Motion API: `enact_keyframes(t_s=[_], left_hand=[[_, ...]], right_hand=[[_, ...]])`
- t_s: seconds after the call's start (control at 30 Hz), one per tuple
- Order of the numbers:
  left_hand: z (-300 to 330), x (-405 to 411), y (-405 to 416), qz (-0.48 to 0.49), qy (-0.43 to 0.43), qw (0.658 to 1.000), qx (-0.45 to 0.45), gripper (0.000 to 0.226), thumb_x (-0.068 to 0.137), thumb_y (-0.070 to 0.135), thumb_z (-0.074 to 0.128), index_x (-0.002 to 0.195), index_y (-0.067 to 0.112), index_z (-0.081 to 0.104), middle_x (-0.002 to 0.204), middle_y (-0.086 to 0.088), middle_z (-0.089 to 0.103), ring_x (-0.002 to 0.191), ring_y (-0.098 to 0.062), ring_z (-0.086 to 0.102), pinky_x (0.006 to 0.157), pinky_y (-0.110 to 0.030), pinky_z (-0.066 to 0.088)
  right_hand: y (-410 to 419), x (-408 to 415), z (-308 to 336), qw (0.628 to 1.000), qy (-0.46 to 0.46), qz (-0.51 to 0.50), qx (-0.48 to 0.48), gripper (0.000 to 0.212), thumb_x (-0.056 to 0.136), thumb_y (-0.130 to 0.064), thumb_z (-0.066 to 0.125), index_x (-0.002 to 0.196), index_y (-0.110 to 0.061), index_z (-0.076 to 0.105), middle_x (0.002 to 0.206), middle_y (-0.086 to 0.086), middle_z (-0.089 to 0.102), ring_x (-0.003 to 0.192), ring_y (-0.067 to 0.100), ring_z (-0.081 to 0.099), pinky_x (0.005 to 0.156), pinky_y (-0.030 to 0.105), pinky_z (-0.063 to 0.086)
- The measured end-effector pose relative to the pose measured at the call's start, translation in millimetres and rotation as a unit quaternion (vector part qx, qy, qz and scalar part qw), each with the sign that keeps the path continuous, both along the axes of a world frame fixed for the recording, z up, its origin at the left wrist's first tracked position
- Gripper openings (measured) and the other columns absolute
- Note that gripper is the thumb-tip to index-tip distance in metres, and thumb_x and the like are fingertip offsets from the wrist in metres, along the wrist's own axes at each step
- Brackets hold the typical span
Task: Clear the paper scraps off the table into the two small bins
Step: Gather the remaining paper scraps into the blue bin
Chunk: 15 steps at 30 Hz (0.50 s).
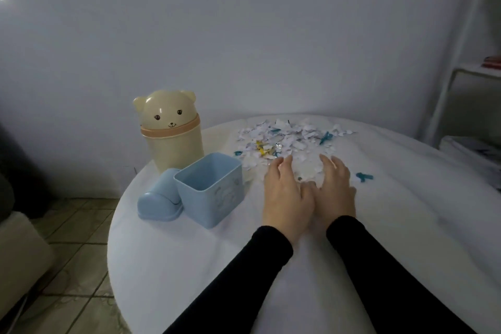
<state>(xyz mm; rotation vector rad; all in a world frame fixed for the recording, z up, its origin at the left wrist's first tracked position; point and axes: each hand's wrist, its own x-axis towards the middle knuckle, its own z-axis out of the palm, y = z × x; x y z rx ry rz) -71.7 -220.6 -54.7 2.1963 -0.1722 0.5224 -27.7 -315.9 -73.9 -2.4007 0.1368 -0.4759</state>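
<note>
White paper scraps point(287, 138) partly hidden under left hand point(284, 192), right hand point(336, 187); fingers flat, holding nothing.

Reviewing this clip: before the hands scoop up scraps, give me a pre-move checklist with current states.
1. Square light-blue plastic bin open and upright: ok; its rounded blue lid lies beside it.
2. Cream bear-shaped bin open: not ok, its bear-head lid is on.
3. Left hand and right hand flank scraps, fingers straight: ok.
4. Pile of torn white, blue and yellow paper scraps gathered: not ok, widely scattered; one blue scrap lies apart.
5. Blue bin's contents: cannot tell.
</note>
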Motion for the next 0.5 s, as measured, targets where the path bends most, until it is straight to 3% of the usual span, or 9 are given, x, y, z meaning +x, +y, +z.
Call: enact_keyframes(t_s=[0.07,0.2,0.33,0.5], left_hand=[[-11.1,21.6,-14.8,0.062,0.089,0.993,0.053,0.066,0.092,0.032,0.045,0.15,0.012,0.018,0.158,-0.01,0.008,0.146,-0.024,0.001,0.119,-0.037,0.007],[-19.6,63.0,-19.3,0.163,0.146,0.969,0.114,0.077,0.091,0.047,0.04,0.152,0.014,0.007,0.159,-0.014,-0.01,0.144,-0.036,-0.017,0.116,-0.048,-0.001],[-22.5,86.3,-3.2,0.239,0.184,0.946,0.12,0.08,0.092,0.053,0.038,0.152,0.017,0.0,0.158,-0.017,-0.012,0.143,-0.043,-0.013,0.115,-0.051,-0.001],[-23.4,103.2,3.7,0.254,0.251,0.929,0.096,0.081,0.093,0.055,0.035,0.152,0.015,-0.002,0.157,-0.022,-0.005,0.142,-0.047,-0.002,0.116,-0.049,0.001]], right_hand=[[-19.0,13.9,-2.0,0.996,0.056,-0.071,-0.026,0.068,0.085,-0.027,0.054,0.147,-0.021,0.025,0.156,0.005,0.013,0.144,0.029,0.01,0.11,0.053,0.021],[-36.2,39.7,-5.3,0.98,0.136,-0.132,-0.059,0.076,0.086,-0.041,0.051,0.149,-0.021,0.014,0.157,0.011,0.002,0.143,0.039,0.0,0.112,0.056,0.012],[-36.9,57.8,-9.6,0.978,0.151,-0.127,-0.07,0.081,0.089,-0.05,0.045,0.151,-0.015,0.005,0.157,0.017,-0.004,0.142,0.044,0.004,0.116,0.05,0.01],[-25.8,74.3,-15.2,0.985,0.137,-0.054,-0.093,0.075,0.094,-0.043,0.04,0.151,-0.008,0.007,0.157,0.019,0.004,0.141,0.04,0.013,0.116,0.045,0.012]])
